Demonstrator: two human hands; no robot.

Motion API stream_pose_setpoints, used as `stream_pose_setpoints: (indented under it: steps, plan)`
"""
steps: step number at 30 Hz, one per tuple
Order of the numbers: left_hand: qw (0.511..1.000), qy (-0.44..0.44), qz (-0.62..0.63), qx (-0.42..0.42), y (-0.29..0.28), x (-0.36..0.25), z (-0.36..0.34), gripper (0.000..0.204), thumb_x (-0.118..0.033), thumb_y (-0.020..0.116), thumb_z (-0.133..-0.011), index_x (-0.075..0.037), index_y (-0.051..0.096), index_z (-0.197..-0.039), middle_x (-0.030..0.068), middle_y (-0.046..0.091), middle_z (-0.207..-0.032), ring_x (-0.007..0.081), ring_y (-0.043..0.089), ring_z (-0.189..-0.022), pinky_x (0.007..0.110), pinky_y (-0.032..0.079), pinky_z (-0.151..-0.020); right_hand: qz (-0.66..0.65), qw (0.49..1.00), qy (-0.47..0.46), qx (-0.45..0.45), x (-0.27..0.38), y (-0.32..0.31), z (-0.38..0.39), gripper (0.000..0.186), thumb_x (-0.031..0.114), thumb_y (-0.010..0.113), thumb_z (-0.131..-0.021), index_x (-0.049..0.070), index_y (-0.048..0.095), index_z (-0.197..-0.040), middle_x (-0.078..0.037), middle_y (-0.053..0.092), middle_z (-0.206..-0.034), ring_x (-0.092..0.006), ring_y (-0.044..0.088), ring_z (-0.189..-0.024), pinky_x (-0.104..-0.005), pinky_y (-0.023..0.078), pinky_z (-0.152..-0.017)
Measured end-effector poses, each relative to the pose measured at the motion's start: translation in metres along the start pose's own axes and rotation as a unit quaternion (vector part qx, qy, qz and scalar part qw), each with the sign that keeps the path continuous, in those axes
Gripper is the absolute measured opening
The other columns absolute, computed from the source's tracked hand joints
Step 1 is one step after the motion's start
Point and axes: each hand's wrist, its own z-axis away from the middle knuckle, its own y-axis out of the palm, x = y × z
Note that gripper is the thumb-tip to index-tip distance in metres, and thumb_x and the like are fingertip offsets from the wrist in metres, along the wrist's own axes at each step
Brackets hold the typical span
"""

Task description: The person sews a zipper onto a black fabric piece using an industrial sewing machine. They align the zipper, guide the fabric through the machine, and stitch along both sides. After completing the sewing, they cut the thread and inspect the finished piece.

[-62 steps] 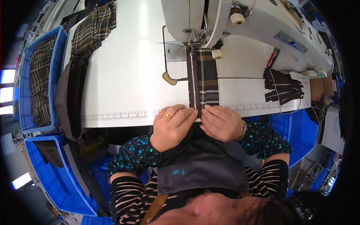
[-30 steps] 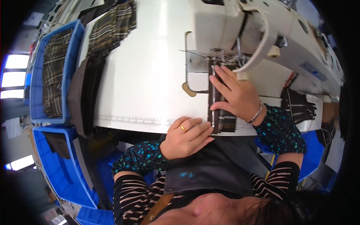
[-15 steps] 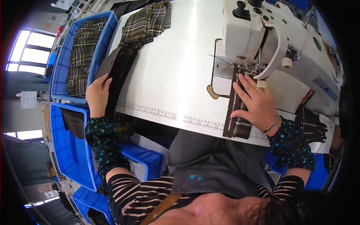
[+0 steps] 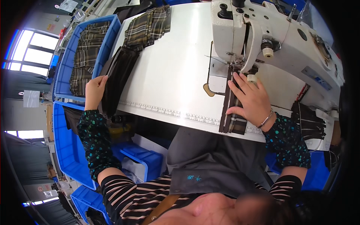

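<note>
My right hand lies flat with spread fingers on a dark zipper and a plaid fabric strip. Their far ends run under the presser foot of a white sewing machine. At the left table edge my left hand is closed, thumb and fingertips pinching the side of a dark brown fabric piece. That piece is mostly hidden beside a stack of dark zippers or strips. Plaid pieces lie fanned out beyond the stack.
A blue bin of plaid pieces stands left of the white table, with another blue bin below it. More dark zippers hang at the right table edge. A ruler scale runs along the front edge.
The view has shifted slightly. My left hand has drawn left and slightly down, and the brown piece on the stack now shows much less. My right hand stays on the zipper and plaid strip.
</note>
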Motion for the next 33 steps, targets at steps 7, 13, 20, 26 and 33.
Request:
stream_pose_setpoints:
  steps: [7,13,20,26,33]
  plan:
    - [0.978,0.135,-0.157,-0.019,-0.027,-0.065,0.017,0.021,-0.024,0.065,-0.099,-0.006,0.073,-0.106,0.0192,0.071,-0.085,0.0421,0.070,-0.081,0.051,0.052,-0.070,-0.002,1.000,0.000,0.001,0.001,-0.001,-0.001,0.092,0.065,0.075,-0.076,0.007,0.059,-0.147,-0.016,0.053,-0.156,-0.0330,0.052,-0.142,-0.0541,0.036,-0.117]
    - [0.945,0.196,0.165,0.203,-0.004,-0.190,0.066,0.041,-0.009,0.067,-0.092,0.002,0.067,-0.131,0.0251,0.069,-0.083,0.0384,0.071,-0.069,0.043,0.056,-0.064,0.004,1.000,-0.001,0.001,0.001,-0.002,0.001,0.093,0.065,0.074,-0.076,0.008,0.058,-0.147,-0.017,0.053,-0.156,-0.0338,0.052,-0.141,-0.0543,0.035,-0.118]
    - [0.796,0.318,0.354,0.374,0.063,-0.268,0.082,0.041,-0.014,0.066,-0.102,0.002,0.062,-0.140,0.0170,0.072,-0.083,0.0253,0.073,-0.074,0.035,0.057,-0.068,0.011,1.000,-0.002,-0.011,0.003,-0.006,-0.002,0.083,0.060,0.081,-0.072,0.004,0.068,-0.132,-0.014,0.064,-0.136,-0.0314,0.053,-0.136,-0.0574,0.038,-0.116]
    - [0.897,0.297,0.302,0.126,0.119,-0.285,0.032,0.042,-0.025,0.082,-0.089,-0.005,0.068,-0.123,0.0139,0.068,-0.116,0.0365,0.071,-0.098,0.042,0.059,-0.081,0.009,1.000,0.005,-0.023,0.004,-0.003,-0.001,0.082,0.059,0.083,-0.071,0.005,0.069,-0.130,-0.013,0.067,-0.125,-0.0338,0.056,-0.134,-0.0585,0.039,-0.115]
    - [0.795,0.203,0.475,0.318,0.143,-0.284,0.009,0.030,-0.026,0.088,-0.087,0.002,0.075,-0.091,0.0068,0.068,-0.093,0.0128,0.063,-0.076,0.030,0.053,-0.070,-0.003,0.999,-0.006,-0.034,0.004,-0.003,-0.003,0.079,0.060,0.083,-0.072,0.004,0.071,-0.126,-0.014,0.069,-0.118,-0.0356,0.058,-0.132,-0.0598,0.040,-0.114]
